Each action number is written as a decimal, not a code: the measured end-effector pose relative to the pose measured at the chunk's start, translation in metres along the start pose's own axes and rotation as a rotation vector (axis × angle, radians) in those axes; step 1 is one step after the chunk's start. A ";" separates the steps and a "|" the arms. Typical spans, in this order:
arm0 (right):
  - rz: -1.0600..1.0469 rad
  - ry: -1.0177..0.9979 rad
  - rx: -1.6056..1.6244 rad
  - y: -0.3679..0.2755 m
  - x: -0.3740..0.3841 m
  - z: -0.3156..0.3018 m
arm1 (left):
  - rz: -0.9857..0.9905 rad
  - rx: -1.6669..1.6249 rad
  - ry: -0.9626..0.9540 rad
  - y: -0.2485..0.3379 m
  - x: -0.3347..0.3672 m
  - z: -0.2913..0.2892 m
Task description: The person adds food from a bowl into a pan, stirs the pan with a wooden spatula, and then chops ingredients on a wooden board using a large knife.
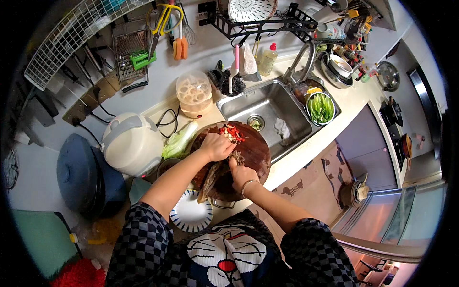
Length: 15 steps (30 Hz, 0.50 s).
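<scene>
A round dark-brown chopping board (256,148) lies on the counter in front of me. My left hand (217,147) is on it with its fingers curled down; what they press on is mostly hidden. Beside those fingertips sits some shredded brown food (236,157). My right hand (245,179), with a bangle at its wrist, is closed on what looks like a wide knife (213,179); its streaked brown blade slants down to the left and its handle is hidden. Chopped red chillies (231,132) and pale bits lie at the board's far edge.
A blue-rimmed white plate (191,211) is near the board's left front. Leafy lettuce (179,139) and a rice cooker (133,144) stand left. The steel sink (272,107) is behind right, with a bowl of green vegetables (320,108) at its side. A tiered egg steamer (194,93) stands at the wall.
</scene>
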State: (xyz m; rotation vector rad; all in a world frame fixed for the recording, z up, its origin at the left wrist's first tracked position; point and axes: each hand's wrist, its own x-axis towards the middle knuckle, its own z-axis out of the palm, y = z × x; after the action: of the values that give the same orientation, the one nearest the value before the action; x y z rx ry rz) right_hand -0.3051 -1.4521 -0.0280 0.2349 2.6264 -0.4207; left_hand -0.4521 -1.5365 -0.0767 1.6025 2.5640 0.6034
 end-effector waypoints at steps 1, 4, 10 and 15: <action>0.007 -0.006 -0.005 -0.001 0.000 0.002 | 0.013 -0.013 0.029 -0.002 -0.003 0.004; -0.014 -0.001 0.004 -0.003 0.005 0.019 | 0.014 0.010 0.044 -0.007 -0.014 0.006; -0.083 0.123 -0.095 0.008 0.009 0.054 | 0.018 0.000 0.062 -0.003 -0.028 0.013; -0.110 0.077 -0.045 0.018 0.013 0.035 | -0.027 0.031 0.055 -0.001 -0.015 0.009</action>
State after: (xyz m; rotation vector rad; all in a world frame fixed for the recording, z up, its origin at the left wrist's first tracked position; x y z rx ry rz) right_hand -0.2979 -1.4460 -0.0684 0.0939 2.7296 -0.3960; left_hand -0.4443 -1.5476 -0.0875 1.5802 2.6425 0.6167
